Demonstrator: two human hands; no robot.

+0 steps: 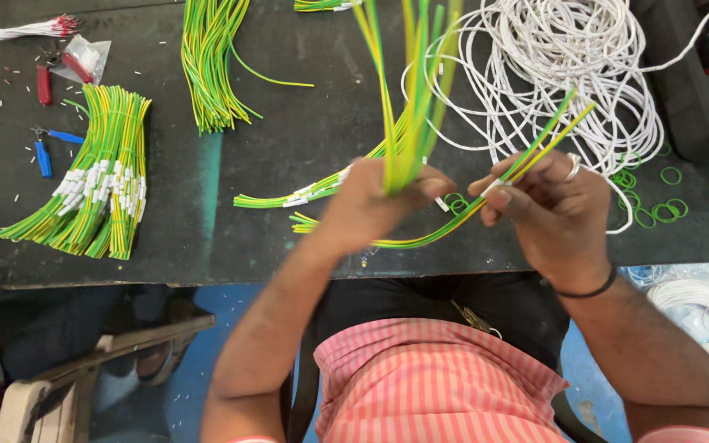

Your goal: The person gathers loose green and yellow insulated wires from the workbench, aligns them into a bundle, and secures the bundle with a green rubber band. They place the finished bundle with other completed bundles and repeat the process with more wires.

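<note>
Fingers [509, 182] of right hand [555, 217] pinched shut on one green-yellow wire [539, 146], white sleeve at fingertips. Left hand [367, 205] fisted tight round upright bundle [408, 98] of same wires, above desk [305, 123] edge. Sleeved pile [96, 176] lies far left, seemingly finished; few sleeved wires [301, 194] just beyond left hand. Unsleeved bunch [211, 66] behind, apparently left to do. White cable coil [560, 74], green bands [658, 205] at right (pliers [44, 84] far left).

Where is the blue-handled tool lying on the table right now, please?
In the head view, the blue-handled tool lies at the table's far left, just left of the sleeved green-yellow wire bundle, below the red-handled pliers.
</note>
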